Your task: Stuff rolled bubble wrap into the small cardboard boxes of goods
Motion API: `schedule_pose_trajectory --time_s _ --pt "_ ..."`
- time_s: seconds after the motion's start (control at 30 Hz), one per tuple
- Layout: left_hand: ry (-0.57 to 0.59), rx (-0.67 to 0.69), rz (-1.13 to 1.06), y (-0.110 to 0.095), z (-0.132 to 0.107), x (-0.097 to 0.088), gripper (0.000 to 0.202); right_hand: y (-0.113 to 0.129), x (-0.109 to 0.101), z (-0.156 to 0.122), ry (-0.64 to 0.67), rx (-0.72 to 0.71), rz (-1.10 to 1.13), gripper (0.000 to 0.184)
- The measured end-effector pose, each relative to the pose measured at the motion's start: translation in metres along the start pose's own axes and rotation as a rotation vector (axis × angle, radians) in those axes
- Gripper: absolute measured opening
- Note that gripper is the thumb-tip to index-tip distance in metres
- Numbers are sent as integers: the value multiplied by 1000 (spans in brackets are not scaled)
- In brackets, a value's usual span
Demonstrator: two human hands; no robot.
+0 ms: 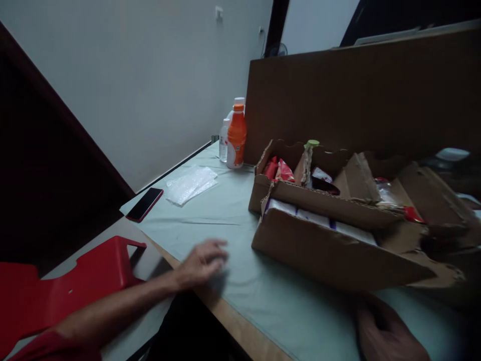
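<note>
My left hand (203, 261) reaches out over the pale green table cover (263, 301), palm down, fingers loosely spread and blurred, holding nothing. It hovers left of an open, torn cardboard box (330, 250) holding red packets (280, 170), white packs and a green-capped item. My right hand (387, 331) shows at the bottom right below the box, dark and blurred; its fingers are not clear.
A dark phone with a red edge (145, 204) lies near the table's left edge beside a bubble-wrap sheet (191, 184). An orange bottle (236, 136) and a clear bottle (224, 140) stand at the back. A red plastic chair (63, 291) sits at lower left. A large cardboard sheet (356, 95) leans behind the box.
</note>
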State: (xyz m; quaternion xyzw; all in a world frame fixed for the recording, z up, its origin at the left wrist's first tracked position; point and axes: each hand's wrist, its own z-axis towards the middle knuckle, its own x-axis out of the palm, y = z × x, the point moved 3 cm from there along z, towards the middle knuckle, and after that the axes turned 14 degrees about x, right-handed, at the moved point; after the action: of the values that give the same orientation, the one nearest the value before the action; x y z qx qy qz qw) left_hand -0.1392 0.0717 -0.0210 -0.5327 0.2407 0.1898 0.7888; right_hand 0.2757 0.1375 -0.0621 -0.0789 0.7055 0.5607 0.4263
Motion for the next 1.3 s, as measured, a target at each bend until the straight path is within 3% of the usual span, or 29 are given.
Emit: schedule_pose_trajectory --time_s 0.03,0.07,0.17,0.23,0.33,0.5,0.63,0.73,0.8,0.87,0.97,1.0,1.07,1.17,1.3 --pt "-119 -48 245 14 8 -31 24 1 -1 0 -3 0 3 38" --pt "-199 -97 342 31 19 -58 25 3 -1 0 -6 -6 3 36" --pt "-326 -221 482 81 49 -119 34 7 -3 0 -6 -20 -17 33" --pt "-344 -288 515 108 59 -139 33 10 -5 -2 10 6 -52 36" --pt "-344 -350 505 130 60 -152 26 15 -8 -6 35 66 -96 41" --pt "-377 -362 455 125 60 -173 21 22 -7 -6 48 89 -66 36" --pt "-457 -274 420 85 63 -180 20 28 -14 -13 2 84 -23 35" --pt "-443 -176 312 44 59 -154 26 40 -24 -43 -79 65 69 41" --pt "-390 -132 199 18 55 -118 30 50 -24 -73 -41 69 173 45" --pt "-321 -114 71 -5 50 -70 33 59 -12 -103 175 81 318 52" --pt "-179 -108 -123 -39 39 14 37 70 20 -136 642 66 487 73" --pt "-125 -98 -179 -51 34 40 39 72 29 -141 728 50 498 81" --pt "-19 -38 -300 -74 21 81 37 70 40 -141 719 15 449 88" --pt "30 94 -377 -98 3 105 28 64 42 -127 526 -48 333 77" --pt "-28 219 -168 -93 -11 93 21 52 27 -108 385 -118 239 64"
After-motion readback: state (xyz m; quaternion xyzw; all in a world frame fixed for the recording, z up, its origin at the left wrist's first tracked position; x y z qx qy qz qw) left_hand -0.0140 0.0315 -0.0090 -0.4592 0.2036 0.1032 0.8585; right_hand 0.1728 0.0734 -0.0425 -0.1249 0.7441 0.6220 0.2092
